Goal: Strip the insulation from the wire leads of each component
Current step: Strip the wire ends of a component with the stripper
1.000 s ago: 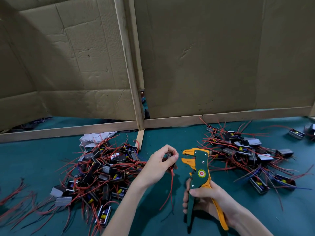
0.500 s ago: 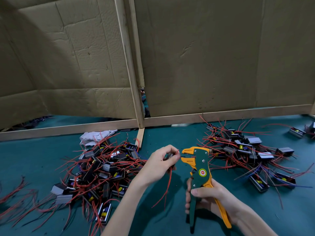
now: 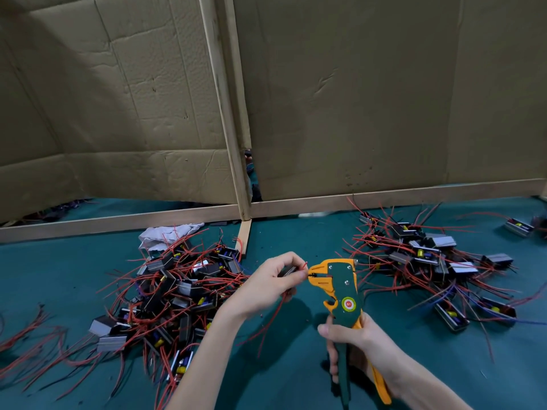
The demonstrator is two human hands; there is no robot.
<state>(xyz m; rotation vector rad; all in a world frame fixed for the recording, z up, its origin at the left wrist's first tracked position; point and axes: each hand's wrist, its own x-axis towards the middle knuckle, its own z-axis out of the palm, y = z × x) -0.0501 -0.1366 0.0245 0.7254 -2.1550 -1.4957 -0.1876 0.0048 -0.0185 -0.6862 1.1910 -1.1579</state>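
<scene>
Left hand (image 3: 266, 287) fingers pinch red lead (image 3: 305, 265) at stripper (image 3: 343, 287) mouth; right hand (image 3: 359, 340) grips handles.

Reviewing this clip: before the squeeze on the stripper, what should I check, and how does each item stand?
1. Left hand pinches the red lead near its tip: ok.
2. Lead tip sits at the wire stripper mouth: ok.
3. Depth of lead between the jaws: cannot tell.
4. Right hand grips both handles: ok.
5. Other dangling lead hangs clear below the jaws: ok.
</scene>
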